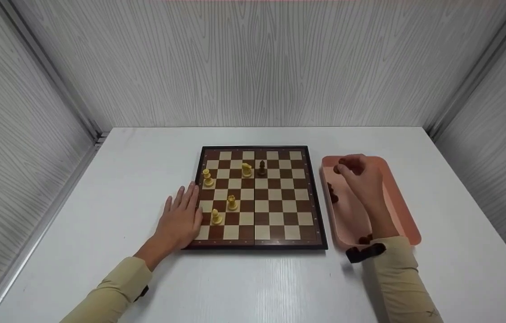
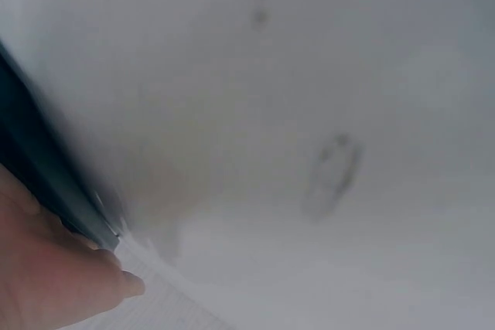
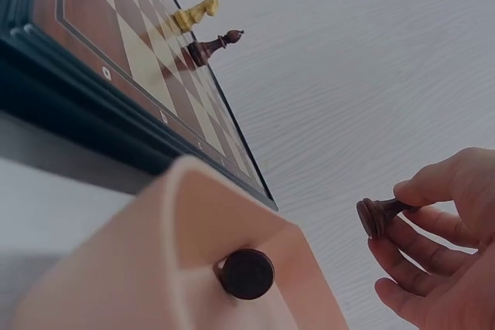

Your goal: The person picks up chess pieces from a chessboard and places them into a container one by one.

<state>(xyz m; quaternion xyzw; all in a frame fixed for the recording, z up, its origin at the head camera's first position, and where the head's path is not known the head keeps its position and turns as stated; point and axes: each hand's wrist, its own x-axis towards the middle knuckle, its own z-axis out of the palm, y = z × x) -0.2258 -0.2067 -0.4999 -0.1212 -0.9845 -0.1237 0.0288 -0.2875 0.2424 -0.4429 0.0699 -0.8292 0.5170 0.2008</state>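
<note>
Right hand [image 1: 365, 181], frame right: grip pinched dark chess piece [image 3: 373, 219] by upper-left corner of pink tray [image 1: 398, 202]. Left hand [image 1: 179, 223], centre-left: grip lay spread against chessboard [image 1: 275, 207]

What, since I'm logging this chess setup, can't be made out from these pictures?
Right wrist: top of the held dark piece, hidden by the right hand.
Head: types of the dark pieces in the tray, too small.
Head: left border of the board, partly covered by the left hand.
Left wrist: most of the board, cut off by picture's edge.
</note>
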